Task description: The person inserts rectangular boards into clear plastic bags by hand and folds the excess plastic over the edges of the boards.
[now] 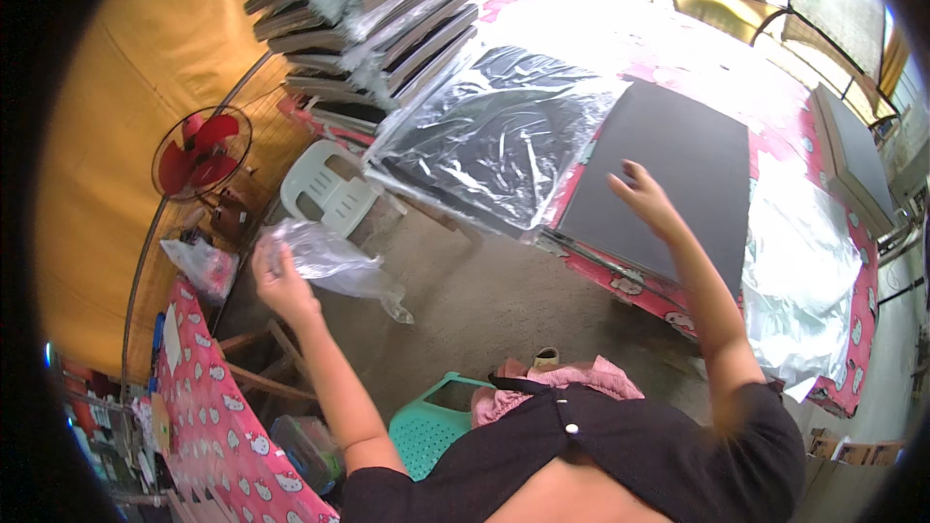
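My left hand (276, 271) is raised out to the left and grips a crumpled clear plastic bag (339, 261) that trails to the right of it. My right hand (641, 196) reaches forward with fingers spread and rests on the near-left part of a flat dark grey board (678, 174) lying on the table. To the left of that board lies a stack of dark boards under a loose sheet of clear plastic (494, 136).
The table (630, 283) has a pink patterned cover, with clear plastic bags (799, 261) at its right end. More dark boards (378, 19) are stacked behind. A white plastic chair (329, 189), a red fan (201, 153) and a teal stool (436, 421) stand around.
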Available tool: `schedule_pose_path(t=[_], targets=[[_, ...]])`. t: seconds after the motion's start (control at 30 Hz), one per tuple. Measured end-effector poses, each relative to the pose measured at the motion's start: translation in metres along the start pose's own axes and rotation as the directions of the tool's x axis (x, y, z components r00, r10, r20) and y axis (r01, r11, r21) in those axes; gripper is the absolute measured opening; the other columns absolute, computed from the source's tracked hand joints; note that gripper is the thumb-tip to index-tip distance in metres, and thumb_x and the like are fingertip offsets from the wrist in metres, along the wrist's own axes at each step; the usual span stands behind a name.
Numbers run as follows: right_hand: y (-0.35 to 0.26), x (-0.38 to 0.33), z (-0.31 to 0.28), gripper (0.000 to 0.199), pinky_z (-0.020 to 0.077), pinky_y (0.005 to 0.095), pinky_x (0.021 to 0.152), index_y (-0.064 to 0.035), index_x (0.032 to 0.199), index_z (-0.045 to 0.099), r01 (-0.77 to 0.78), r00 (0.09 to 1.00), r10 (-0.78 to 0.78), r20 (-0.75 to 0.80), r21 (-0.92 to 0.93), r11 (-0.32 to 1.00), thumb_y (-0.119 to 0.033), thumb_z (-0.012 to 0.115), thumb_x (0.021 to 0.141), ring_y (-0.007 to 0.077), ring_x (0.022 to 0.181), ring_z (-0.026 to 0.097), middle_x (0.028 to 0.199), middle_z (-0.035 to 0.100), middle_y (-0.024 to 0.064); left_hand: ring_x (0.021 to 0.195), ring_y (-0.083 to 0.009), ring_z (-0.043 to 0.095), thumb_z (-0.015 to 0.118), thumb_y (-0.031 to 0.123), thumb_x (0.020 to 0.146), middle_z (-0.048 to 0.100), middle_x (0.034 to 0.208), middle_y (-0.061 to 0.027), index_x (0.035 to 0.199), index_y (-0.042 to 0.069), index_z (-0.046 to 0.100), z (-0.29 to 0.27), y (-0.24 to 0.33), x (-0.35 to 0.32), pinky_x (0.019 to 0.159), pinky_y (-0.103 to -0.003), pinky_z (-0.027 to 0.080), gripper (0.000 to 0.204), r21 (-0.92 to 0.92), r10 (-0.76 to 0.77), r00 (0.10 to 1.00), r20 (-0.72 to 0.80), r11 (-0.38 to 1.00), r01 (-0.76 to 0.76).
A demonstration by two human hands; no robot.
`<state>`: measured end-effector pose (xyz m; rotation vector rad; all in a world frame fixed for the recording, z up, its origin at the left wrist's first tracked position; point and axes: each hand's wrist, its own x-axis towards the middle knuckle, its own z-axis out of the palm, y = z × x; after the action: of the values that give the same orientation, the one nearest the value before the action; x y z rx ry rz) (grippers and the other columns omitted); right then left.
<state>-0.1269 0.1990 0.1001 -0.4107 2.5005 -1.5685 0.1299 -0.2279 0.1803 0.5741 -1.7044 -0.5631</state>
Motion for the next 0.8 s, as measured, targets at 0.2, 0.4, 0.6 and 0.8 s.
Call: schedule_pose_path(t=[0.2, 0.4, 0.6, 0.8], targets=[[0.029, 0.170, 0.135, 0.094, 0.0217, 0.0453, 0.100, 0.0089, 0.123, 0.030, -0.446, 0.873, 0.350, -0.340, -0.269, 0.853, -0.061, 0.056, 0.066, 0.0396, 0.126, 0.013, 0.130, 0.019, 0.0331, 0.081, -0.0138, 0.056, 0.056, 0.000, 0.078, 0.058, 0.094, -0.0077, 0.101, -0.003, 0.055, -0.011, 0.021, -0.034, 0.075, -0.028, 0.045, 0.024, -0.617, -0.468, 0.841, 0.272, 0.585, 0.526], [-0.083, 0.120, 0.134, 0.081, 0.0285, 0.0433, 0.096, 0.0017, 0.120, 0.036, 0.245, 0.964, -0.265, 0.008, -0.404, 0.881, -0.040, 0.073, 0.061, 0.0345, 0.113, 0.037, 0.116, 0.044, 0.0244, 0.082, -0.0153, 0.056, 0.061, 0.009, 0.077, 0.060, 0.091, -0.0070, 0.099, -0.002, 0.057, -0.031, 0.044, -0.032, 0.073, -0.028, 0.045, 0.025, -0.520, -0.488, 0.712, 0.505, 0.487, 0.702], [-0.166, -0.053, 0.177, 0.052, 0.0431, 0.0314, 0.080, -0.0010, 0.105, 0.051, 0.498, 0.743, -0.568, 0.353, 0.276, 0.822, -0.020, 0.073, 0.062, 0.0216, 0.092, 0.055, 0.097, 0.057, 0.0142, 0.066, -0.0091, 0.054, 0.063, 0.014, 0.077, 0.059, 0.074, -0.0033, 0.087, 0.000, 0.060, 0.020, 0.105, -0.043, 0.056, -0.022, 0.043, 0.018, -0.600, -0.211, 0.825, 0.524, 0.597, 0.533], [-0.146, -0.061, 0.126, 0.015, 0.0466, 0.0233, 0.058, 0.0007, 0.087, 0.059, 0.672, 0.739, -0.660, -0.135, 0.212, 0.710, 0.004, 0.053, 0.074, 0.0116, 0.065, 0.060, 0.071, 0.063, 0.0069, 0.049, -0.0012, 0.043, 0.060, 0.018, 0.080, 0.054, 0.069, 0.0012, 0.080, 0.006, 0.055, 0.048, 0.132, -0.066, 0.039, -0.016, 0.032, 0.014, -0.754, -0.101, 0.779, 0.619, 0.202, 0.625]])
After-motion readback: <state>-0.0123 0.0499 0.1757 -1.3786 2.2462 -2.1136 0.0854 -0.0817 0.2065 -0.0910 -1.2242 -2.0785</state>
